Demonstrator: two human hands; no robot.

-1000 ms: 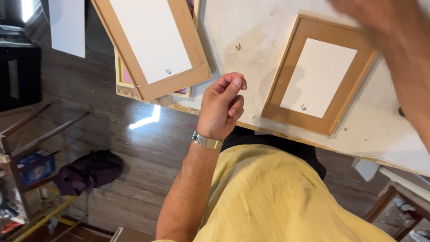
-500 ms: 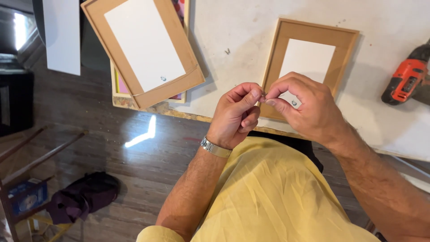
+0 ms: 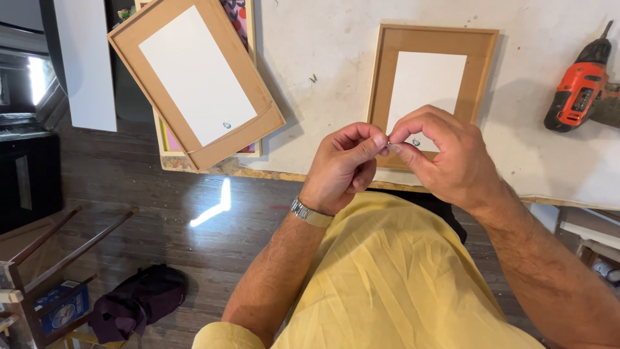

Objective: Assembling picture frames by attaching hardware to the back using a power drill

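Head view, left hand (image 3: 339,171) and right hand (image 3: 445,158) fingertips pinched together on a tiny metal piece (image 3: 389,143), above a wooden frame (image 3: 381,84) on a scuffed white workbench (image 3: 323,45), dark wood floor (image 3: 161,213) below.

A: where's open space on that white scuffed worktop (image 3: 323,39)?

B: between the tilted wooden frame (image 3: 194,81) and the upright wooden frame (image 3: 429,77), plus the bare patch before the orange cordless drill (image 3: 578,90) on the right.

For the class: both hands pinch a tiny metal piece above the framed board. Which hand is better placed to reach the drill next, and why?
Right. The right hand lies nearer the orange drill, with bare table between; the left hand would have to cross over it.
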